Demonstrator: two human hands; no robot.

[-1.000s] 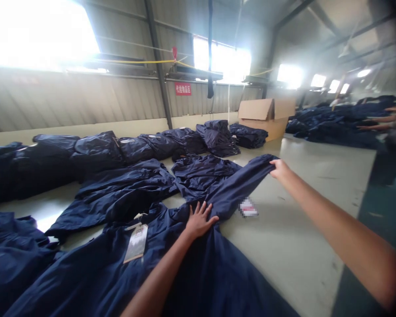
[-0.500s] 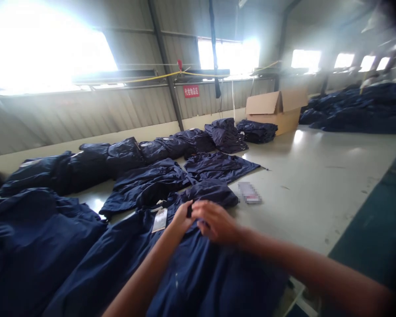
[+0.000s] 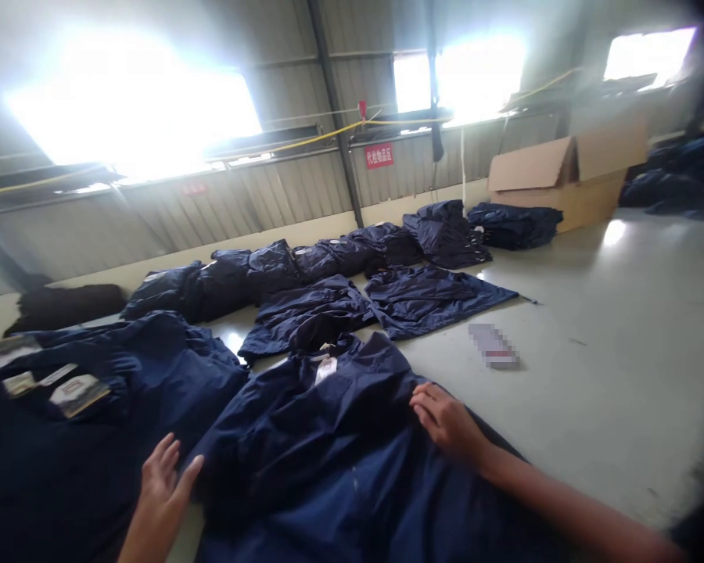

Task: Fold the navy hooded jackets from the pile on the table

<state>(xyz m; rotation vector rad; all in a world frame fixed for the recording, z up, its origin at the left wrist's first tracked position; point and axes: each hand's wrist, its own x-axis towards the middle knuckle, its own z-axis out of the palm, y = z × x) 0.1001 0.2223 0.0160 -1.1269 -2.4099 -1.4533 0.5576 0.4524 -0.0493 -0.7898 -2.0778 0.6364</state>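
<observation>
A navy jacket (image 3: 322, 446) lies spread on the pale painted floor (image 3: 592, 407) directly in front of the person, its collar pointing away and a white tag (image 3: 326, 369) showing near the neck. The right hand (image 3: 447, 422) lies on the jacket's right side with its fingers slightly curled against the cloth; whether it is pinching the fabric or only resting there, I cannot tell. The left hand (image 3: 161, 489) is open and empty, fingers spread, just beside the jacket's left edge.

Left of that hand, a heap of navy garments (image 3: 123, 391) carries several hang tags (image 3: 76, 393). Just beyond the collar, two more navy jackets (image 3: 308, 317) (image 3: 440, 299) lie side by side on the floor. Behind them, a row of bundled navy jackets (image 3: 270, 270) runs along the wall, ending in a taller pile (image 3: 446, 234) and a folded stack (image 3: 513, 225). An open cardboard box (image 3: 563, 172) stands past the stack. A flat packet (image 3: 493, 346), too blurred to read, lies on the bare floor to the right. More dark garments (image 3: 669, 184) lie at the far right.
</observation>
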